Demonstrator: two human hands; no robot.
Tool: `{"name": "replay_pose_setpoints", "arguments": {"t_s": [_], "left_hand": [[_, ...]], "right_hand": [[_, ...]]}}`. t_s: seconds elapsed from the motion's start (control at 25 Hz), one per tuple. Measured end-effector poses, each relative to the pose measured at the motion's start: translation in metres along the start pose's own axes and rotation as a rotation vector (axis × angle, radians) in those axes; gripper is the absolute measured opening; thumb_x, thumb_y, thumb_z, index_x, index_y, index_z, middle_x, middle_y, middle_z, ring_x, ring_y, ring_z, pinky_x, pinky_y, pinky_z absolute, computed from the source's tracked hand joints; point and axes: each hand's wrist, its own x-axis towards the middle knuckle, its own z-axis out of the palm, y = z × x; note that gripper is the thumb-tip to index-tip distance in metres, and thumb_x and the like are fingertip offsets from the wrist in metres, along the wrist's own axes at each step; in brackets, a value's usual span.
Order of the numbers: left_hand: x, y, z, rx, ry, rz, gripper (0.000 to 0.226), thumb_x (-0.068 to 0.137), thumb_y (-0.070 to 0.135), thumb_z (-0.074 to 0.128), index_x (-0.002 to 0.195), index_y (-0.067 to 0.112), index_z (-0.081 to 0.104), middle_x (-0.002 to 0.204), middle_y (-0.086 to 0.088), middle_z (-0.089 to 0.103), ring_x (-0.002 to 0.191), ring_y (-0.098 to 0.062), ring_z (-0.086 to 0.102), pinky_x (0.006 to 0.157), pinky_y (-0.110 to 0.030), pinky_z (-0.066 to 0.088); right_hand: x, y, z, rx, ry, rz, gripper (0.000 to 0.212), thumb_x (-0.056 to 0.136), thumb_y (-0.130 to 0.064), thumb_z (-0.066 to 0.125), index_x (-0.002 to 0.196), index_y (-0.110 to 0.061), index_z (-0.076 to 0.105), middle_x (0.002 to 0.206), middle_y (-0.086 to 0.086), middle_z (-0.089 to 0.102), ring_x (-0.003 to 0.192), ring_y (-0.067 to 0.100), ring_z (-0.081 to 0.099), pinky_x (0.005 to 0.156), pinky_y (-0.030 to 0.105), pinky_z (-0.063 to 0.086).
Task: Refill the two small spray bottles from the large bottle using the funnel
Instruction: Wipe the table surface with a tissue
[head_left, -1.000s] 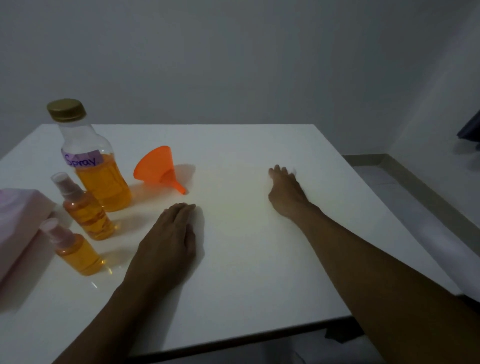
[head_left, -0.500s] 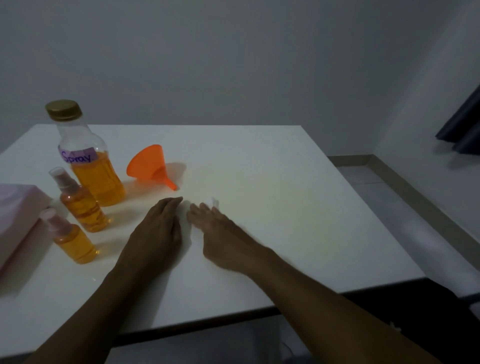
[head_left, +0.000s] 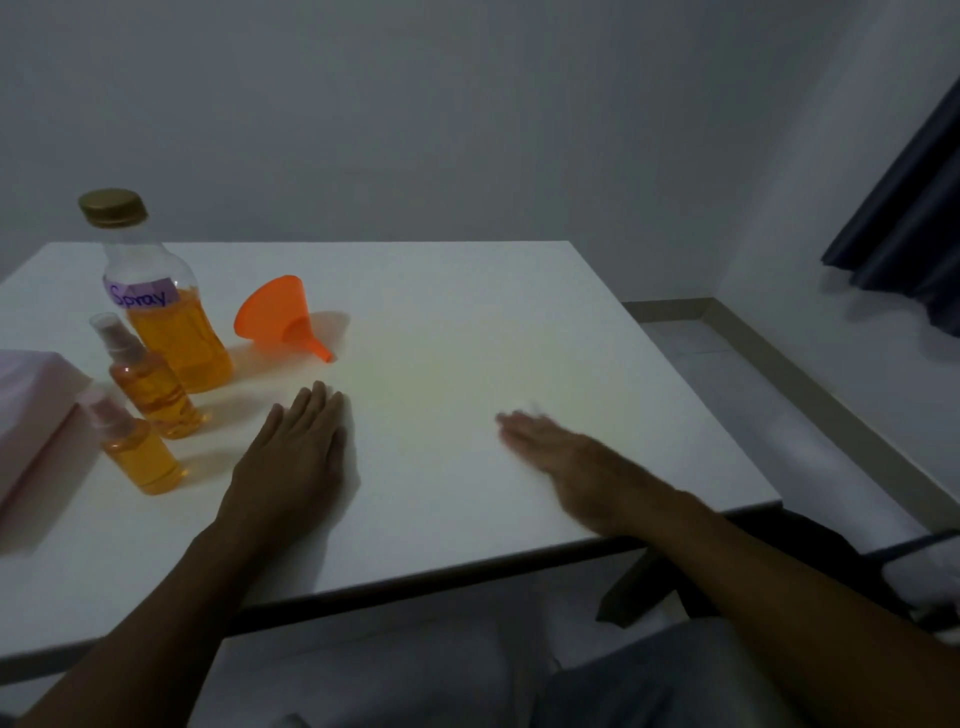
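Observation:
A large bottle (head_left: 156, 301) with a gold cap, a purple "Spray" label and orange liquid stands at the table's left. Two small spray bottles with clear caps stand in front of it, one (head_left: 148, 384) closer to the large bottle and one (head_left: 136, 447) nearer me; both hold orange liquid. An orange funnel (head_left: 275, 317) lies on its side to the right of the large bottle. My left hand (head_left: 293, 457) rests flat on the table, fingers straight, right of the small bottles. My right hand (head_left: 563, 457) is blurred, flat and low over the table's right half, holding nothing.
The white table (head_left: 467, 322) ends in a dark front edge close to me. A pink box (head_left: 26, 415) lies at the far left, beside the small bottles. A dark curtain (head_left: 914, 208) hangs at the right, and the floor and skirting show beyond the table's right edge.
My right hand swept left until it was next to my left hand, then moved back to the right. My left hand stayed flat in place. The bottles and funnel did not move.

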Motion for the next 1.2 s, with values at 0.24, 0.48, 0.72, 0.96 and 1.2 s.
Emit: {"name": "replay_pose_setpoints", "arguments": {"t_s": [0.24, 0.48, 0.72, 0.96, 1.2], "left_hand": [[-0.002, 0.007, -0.006, -0.012, 0.027, -0.027, 0.065, 0.096, 0.039, 0.007, 0.15, 0.01, 0.028, 0.158, -0.011, 0.025, 0.148, -0.02, 0.017, 0.121, -0.042, 0.013], [0.001, 0.009, -0.007, -0.007, 0.019, -0.023, 0.065, 0.096, 0.039, 0.008, 0.151, 0.009, 0.027, 0.158, -0.011, 0.025, 0.148, -0.02, 0.017, 0.121, -0.042, 0.014], [0.003, 0.007, -0.008, -0.026, 0.002, -0.03, 0.065, 0.095, 0.04, 0.008, 0.151, 0.011, 0.025, 0.158, -0.01, 0.023, 0.148, -0.018, 0.015, 0.121, -0.04, 0.012], [0.003, 0.008, -0.007, -0.024, -0.014, -0.04, 0.066, 0.095, 0.041, 0.007, 0.152, 0.012, 0.023, 0.159, -0.009, 0.02, 0.148, -0.018, 0.013, 0.121, -0.039, 0.011], [0.003, 0.006, -0.003, -0.016, 0.01, -0.036, 0.064, 0.096, 0.039, 0.008, 0.151, 0.01, 0.026, 0.158, -0.011, 0.024, 0.148, -0.02, 0.016, 0.121, -0.04, 0.012]], "right_hand": [[0.003, 0.07, -0.024, 0.015, 0.167, 0.767, 0.072, 0.094, 0.011, 0.028, 0.159, -0.011, 0.008, 0.167, 0.005, -0.001, 0.154, 0.026, -0.002, 0.123, 0.036, 0.001], [0.121, 0.04, -0.019, -0.071, 0.131, 0.845, 0.057, 0.091, 0.002, 0.043, 0.147, 0.005, 0.033, 0.159, 0.022, 0.023, 0.147, 0.036, 0.019, 0.122, 0.047, 0.01], [0.171, -0.04, 0.012, -0.067, -0.011, 0.328, 0.074, 0.084, 0.009, 0.045, 0.153, 0.006, 0.017, 0.164, 0.025, 0.007, 0.152, 0.035, 0.006, 0.121, 0.051, -0.005], [0.112, -0.069, 0.034, 0.072, -0.062, -0.114, 0.082, 0.079, 0.02, 0.038, 0.155, 0.001, 0.015, 0.165, 0.017, 0.003, 0.154, 0.024, 0.0, 0.124, 0.034, -0.006], [0.059, 0.036, -0.022, 0.036, 0.052, 0.436, 0.079, 0.086, 0.018, 0.033, 0.157, -0.007, 0.009, 0.167, 0.008, -0.002, 0.153, 0.018, -0.004, 0.11, 0.015, -0.014]]}}
